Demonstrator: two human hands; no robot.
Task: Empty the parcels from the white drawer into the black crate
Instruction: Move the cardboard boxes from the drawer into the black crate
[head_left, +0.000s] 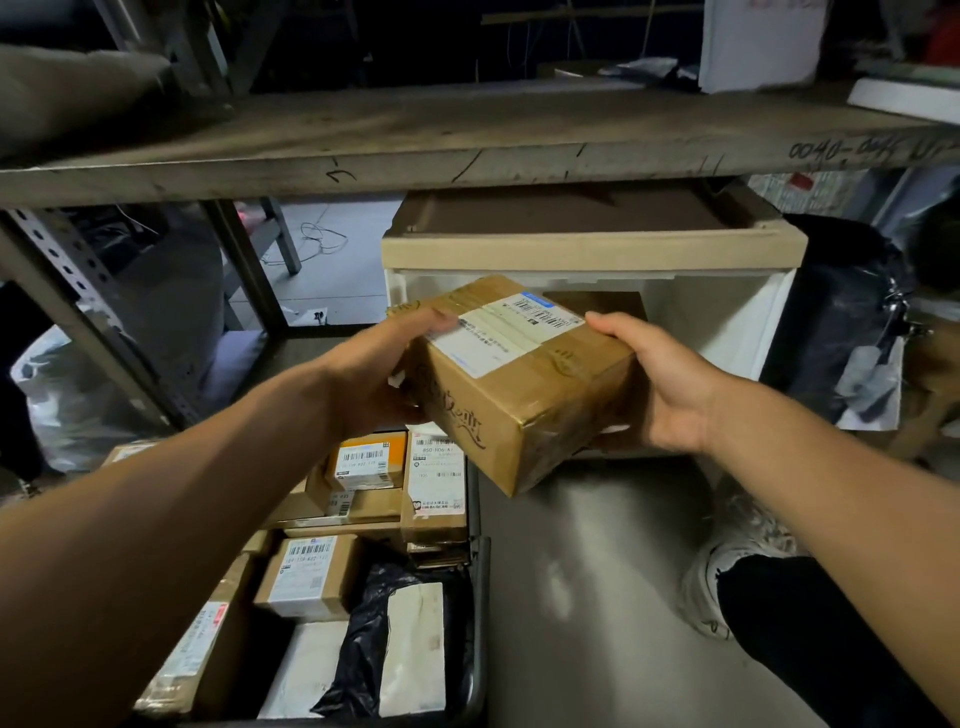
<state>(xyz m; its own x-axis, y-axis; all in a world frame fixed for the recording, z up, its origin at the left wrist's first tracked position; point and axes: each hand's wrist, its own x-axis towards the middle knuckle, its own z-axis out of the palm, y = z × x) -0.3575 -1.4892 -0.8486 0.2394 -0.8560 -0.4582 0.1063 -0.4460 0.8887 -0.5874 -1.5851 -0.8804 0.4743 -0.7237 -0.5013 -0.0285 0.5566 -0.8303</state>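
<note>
Parcel (519, 384), brown cardboard with a white shipping label on top, held in mid-air between both hands, in front of the white drawer (727, 322) and up and right of the black crate (480, 623). Left hand (374, 374) grip closed on its left end, thumb on top. Right hand (654, 384) grip closed on its right end. Crate on the floor holds many labelled boxes. Cardboard tray (592, 244) sits atop the drawer.
</note>
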